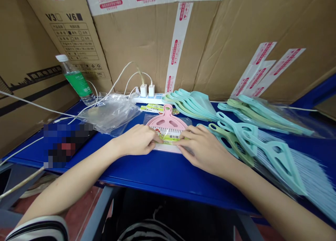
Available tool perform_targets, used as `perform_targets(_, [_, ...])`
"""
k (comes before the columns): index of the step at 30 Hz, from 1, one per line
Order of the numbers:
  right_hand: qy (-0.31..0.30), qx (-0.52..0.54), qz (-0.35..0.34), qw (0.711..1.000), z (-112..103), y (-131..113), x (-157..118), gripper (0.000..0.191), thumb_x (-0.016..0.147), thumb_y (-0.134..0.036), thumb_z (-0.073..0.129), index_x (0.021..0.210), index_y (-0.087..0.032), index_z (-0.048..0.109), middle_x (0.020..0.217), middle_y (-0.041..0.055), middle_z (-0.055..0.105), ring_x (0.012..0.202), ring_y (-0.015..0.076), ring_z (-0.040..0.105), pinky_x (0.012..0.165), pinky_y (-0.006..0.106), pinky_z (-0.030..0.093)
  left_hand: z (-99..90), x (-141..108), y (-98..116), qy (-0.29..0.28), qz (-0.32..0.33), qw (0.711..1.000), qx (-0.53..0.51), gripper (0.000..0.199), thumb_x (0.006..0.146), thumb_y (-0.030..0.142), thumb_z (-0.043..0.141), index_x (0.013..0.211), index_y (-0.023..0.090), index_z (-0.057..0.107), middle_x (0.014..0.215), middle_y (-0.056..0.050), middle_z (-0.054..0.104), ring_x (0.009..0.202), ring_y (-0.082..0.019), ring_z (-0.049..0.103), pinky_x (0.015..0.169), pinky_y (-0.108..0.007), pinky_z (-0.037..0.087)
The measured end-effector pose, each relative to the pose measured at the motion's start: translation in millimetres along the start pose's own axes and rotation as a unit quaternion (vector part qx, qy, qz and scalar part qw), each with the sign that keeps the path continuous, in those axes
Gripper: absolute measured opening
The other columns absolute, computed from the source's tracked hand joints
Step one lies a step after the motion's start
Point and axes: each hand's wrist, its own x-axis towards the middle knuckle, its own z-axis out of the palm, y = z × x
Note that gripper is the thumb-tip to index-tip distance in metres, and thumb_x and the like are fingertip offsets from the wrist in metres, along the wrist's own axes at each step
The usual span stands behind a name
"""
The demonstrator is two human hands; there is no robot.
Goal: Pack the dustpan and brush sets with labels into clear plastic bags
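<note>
A pink brush and dustpan set [167, 119] lies on the blue table in a clear plastic bag, its handle pointing away from me. Across its bristles is a yellow-green label card [168, 137] with dark print. My left hand [138, 140] presses on the left side of the bagged set, fingers curled at the card's left end. On the right side, my right hand [201, 146] has its thumb and fingers together at the card's right end. Whatever film lies under the fingertips is partly hidden.
Clear plastic bags [112, 113] lie to the left, near a water bottle [78, 82] and a power strip [154, 98] with cables. Teal dustpans [194, 102] are stacked behind. Teal brushes [286, 164] lie at the right. Cardboard [147, 41] stands behind the table [157, 178].
</note>
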Motion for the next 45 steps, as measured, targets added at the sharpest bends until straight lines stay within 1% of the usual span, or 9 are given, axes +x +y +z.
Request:
perform_targets(7, [-0.021, 0.008, 0.016, 1.000, -6, 5, -4, 0.025, 0.088, -0.015, 0.053, 0.075, -0.020, 0.074, 0.079, 0.0065, 0.065, 0.083, 0.0227, 0.052, 0.070, 0.036, 0.031, -6.9, -5, -11, -0.011, -0.029, 0.999, -0.015, 0.045, 0.073, 0.006, 0.046, 0.100, 0.025, 0.076, 0.101, -0.002, 0.077, 0.087, -0.020, 0.072, 0.074, -0.030, 0.053])
perform_targets(10, [-0.030, 0.014, 0.022, 0.999, -9, 6, -5, 0.027, 0.088, -0.015, 0.052, 0.072, -0.022, 0.073, 0.077, 0.0063, 0.064, 0.080, 0.0222, 0.052, 0.069, 0.036, 0.032, -11.8, -10, -21, -0.008, -0.054, 0.998, -0.006, 0.040, 0.072, 0.008, 0.046, 0.088, 0.025, 0.079, 0.089, -0.001, 0.078, 0.075, -0.017, 0.071, 0.067, -0.026, 0.049])
perform_targets(13, [-0.042, 0.016, 0.026, 0.999, -11, 7, -6, 0.028, 0.088, -0.016, 0.051, 0.071, -0.022, 0.072, 0.075, 0.0057, 0.064, 0.078, 0.0220, 0.052, 0.069, 0.036, 0.033, -17.0, -14, -28, -0.024, -0.075, 0.997, 0.005, 0.039, 0.072, 0.009, 0.047, 0.084, 0.029, 0.079, 0.080, 0.002, 0.078, 0.065, -0.015, 0.068, 0.059, -0.024, 0.044])
perform_targets(16, [-0.052, 0.009, 0.028, 0.998, -13, 9, -6, 0.028, 0.087, -0.015, 0.051, 0.074, -0.022, 0.074, 0.076, 0.0060, 0.065, 0.078, 0.0225, 0.053, 0.068, 0.036, 0.034, -19.7, -15, -29, -0.041, -0.085, 0.996, 0.005, 0.041, 0.071, 0.009, 0.046, 0.085, 0.030, 0.079, 0.081, 0.002, 0.078, 0.064, -0.015, 0.067, 0.058, -0.024, 0.043])
perform_targets(24, [-0.072, -0.011, 0.068, 0.995, -17, 18, -10, 0.026, 0.083, -0.018, 0.050, 0.070, -0.022, 0.072, 0.072, 0.0055, 0.063, 0.073, 0.0213, 0.055, 0.066, 0.035, 0.036, -18.3, -15, -27, -0.028, -0.078, 0.997, 0.005, 0.043, 0.071, 0.010, 0.044, 0.087, 0.030, 0.079, 0.078, 0.001, 0.077, 0.062, -0.014, 0.064, 0.058, -0.024, 0.042])
perform_targets(32, [-0.123, -0.014, 0.135, 0.983, -19, 15, -4, 0.027, 0.084, -0.018, 0.048, 0.059, -0.022, 0.057, 0.061, 0.0015, 0.062, 0.063, 0.0189, 0.057, 0.064, 0.033, 0.034, -15.9, -12, -28, -0.021, -0.070, 0.997, -0.023, 0.038, 0.072, 0.009, 0.043, 0.078, 0.025, 0.077, 0.078, 0.002, 0.077, 0.059, -0.012, 0.063, 0.056, -0.023, 0.039])
perform_targets(37, [-0.087, -0.023, 0.104, 0.991, -13, 13, -1, 0.028, 0.091, -0.021, 0.049, 0.066, -0.020, 0.061, 0.070, 0.0050, 0.069, 0.072, 0.0216, 0.059, 0.066, 0.034, 0.034, -9.9, -7, -18, -0.015, -0.051, 0.998, 0.034, 0.028, 0.078, 0.011, 0.043, 0.071, 0.018, 0.070, 0.075, -0.003, 0.073, 0.065, -0.016, 0.065, 0.057, -0.026, 0.038])
perform_targets(42, [-0.030, -0.062, 0.055, 0.996, -7, 11, -1, 0.029, 0.090, -0.018, 0.051, 0.062, -0.020, 0.059, 0.065, 0.0050, 0.065, 0.068, 0.0203, 0.052, 0.064, 0.034, 0.031, -5.9, -6, -10, -0.004, -0.024, 0.994, 0.103, 0.026, 0.088, 0.023, 0.048, 0.068, 0.017, 0.064, 0.073, -0.004, 0.070, 0.064, -0.017, 0.065, 0.052, -0.027, 0.034])
perform_targets(45, [0.014, -0.083, 0.021, 0.996, -3, 10, -1, 0.027, 0.089, -0.016, 0.052, 0.064, -0.020, 0.060, 0.067, 0.0054, 0.064, 0.070, 0.0204, 0.051, 0.064, 0.033, 0.032, -3.0, -4, -9, 0.016, 0.002, 0.992, 0.129, 0.026, 0.092, 0.025, 0.050, 0.072, 0.016, 0.065, 0.073, -0.003, 0.068, 0.065, -0.017, 0.065, 0.052, -0.027, 0.036])
